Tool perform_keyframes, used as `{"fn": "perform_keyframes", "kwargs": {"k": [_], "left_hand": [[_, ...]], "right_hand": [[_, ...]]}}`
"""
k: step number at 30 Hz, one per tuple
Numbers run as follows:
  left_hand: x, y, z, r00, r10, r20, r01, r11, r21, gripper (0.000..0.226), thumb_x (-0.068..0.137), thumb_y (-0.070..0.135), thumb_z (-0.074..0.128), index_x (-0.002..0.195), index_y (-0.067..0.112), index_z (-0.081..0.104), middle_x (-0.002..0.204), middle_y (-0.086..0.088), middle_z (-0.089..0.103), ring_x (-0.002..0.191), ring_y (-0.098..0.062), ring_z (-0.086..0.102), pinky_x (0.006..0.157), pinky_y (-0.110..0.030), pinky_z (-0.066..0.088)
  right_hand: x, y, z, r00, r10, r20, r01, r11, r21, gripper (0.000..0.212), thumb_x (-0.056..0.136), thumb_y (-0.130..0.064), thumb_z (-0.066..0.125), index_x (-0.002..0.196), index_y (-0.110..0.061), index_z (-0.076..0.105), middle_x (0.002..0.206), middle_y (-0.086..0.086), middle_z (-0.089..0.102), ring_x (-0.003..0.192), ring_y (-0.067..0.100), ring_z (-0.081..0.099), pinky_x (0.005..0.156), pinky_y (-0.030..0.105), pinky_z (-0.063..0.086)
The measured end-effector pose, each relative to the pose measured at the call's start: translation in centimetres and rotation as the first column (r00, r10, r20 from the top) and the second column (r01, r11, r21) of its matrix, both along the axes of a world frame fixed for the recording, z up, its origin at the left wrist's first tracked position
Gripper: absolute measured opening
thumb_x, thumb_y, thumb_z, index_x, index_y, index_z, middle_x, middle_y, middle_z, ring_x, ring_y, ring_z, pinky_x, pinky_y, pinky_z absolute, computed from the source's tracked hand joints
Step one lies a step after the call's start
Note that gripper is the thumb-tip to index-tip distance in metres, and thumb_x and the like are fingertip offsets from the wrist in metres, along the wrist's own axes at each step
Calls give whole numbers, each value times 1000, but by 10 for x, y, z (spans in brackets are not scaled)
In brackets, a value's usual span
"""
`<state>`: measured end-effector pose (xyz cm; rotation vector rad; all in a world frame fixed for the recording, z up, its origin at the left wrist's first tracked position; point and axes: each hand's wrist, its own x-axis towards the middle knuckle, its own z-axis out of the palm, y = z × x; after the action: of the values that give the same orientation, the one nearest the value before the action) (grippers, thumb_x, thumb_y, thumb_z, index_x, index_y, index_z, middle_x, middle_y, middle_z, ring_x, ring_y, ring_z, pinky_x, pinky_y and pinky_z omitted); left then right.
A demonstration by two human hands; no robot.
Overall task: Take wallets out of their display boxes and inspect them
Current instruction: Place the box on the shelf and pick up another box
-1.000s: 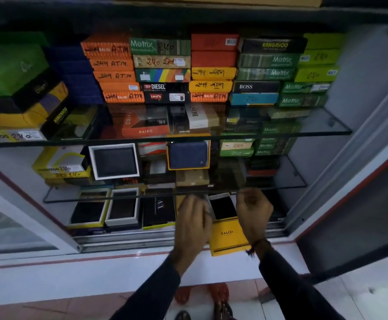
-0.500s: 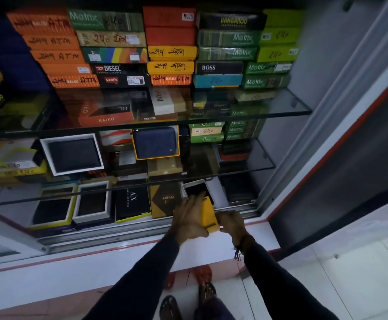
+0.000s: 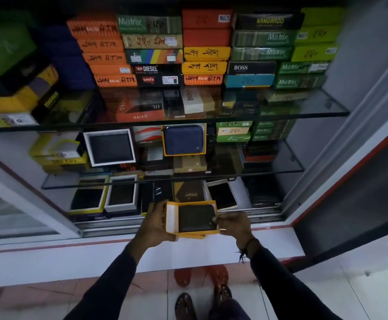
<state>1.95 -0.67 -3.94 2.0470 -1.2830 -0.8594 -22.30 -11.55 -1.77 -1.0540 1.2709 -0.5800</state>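
Observation:
An open yellow display box (image 3: 171, 218) with a white lining is held in front of the cabinet's bottom shelf. A dark wallet (image 3: 196, 218) lies flat inside it. My left hand (image 3: 157, 224) grips the box by its left side and underside. My right hand (image 3: 235, 224) pinches the wallet's right edge with thumb and fingertips at the box's right side. Both arms wear dark sleeves.
The glass-shelved cabinet (image 3: 315, 114) holds stacks of orange, green, yellow and black wallet boxes. Open boxes with dark wallets (image 3: 121, 192) sit on the bottom shelf, and a blue zip wallet (image 3: 183, 139) stands on the middle shelf. A white ledge (image 3: 73, 257) runs below; my sandalled feet are on the tiled floor.
The yellow box has come out of the bottom shelf towards me and now lies open side up with the wallet showing. My right hand has moved onto the wallet's edge.

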Motion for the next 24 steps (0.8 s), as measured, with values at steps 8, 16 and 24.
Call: {"fn": "perform_keyframes", "kwargs": {"k": [8, 16, 24], "left_hand": [[-12, 9, -25, 998, 4, 63, -5, 1000, 19, 123, 55, 24, 98, 154, 18, 23, 142, -2, 34, 128, -18, 45, 102, -37, 51], [-1, 20, -34, 994, 49, -96, -54, 997, -57, 96, 54, 9, 97, 137, 19, 50, 125, -1, 49, 93, -6, 63, 61, -7, 53], [-2, 22, -38, 996, 45, -72, -50, 996, -78, 108, 58, 20, 95, 148, 25, 36, 132, -4, 50, 120, -21, 56, 92, -38, 60]], "right_hand": [[60, 10, -4, 693, 213, -689, -508, 822, -257, 35, 70, -25, 85, 101, -14, 70, 106, 6, 75, 97, 24, 72, 80, 31, 59], [80, 14, -5, 644, 258, -720, -600, 754, -267, 42, 81, -31, 72, 119, -14, 66, 122, 9, 63, 109, 28, 64, 89, 36, 60], [93, 18, -8, 776, 160, -611, -371, 898, -236, 23, 68, -36, 83, 74, -24, 65, 85, -6, 71, 82, 17, 66, 62, 21, 54]]}}
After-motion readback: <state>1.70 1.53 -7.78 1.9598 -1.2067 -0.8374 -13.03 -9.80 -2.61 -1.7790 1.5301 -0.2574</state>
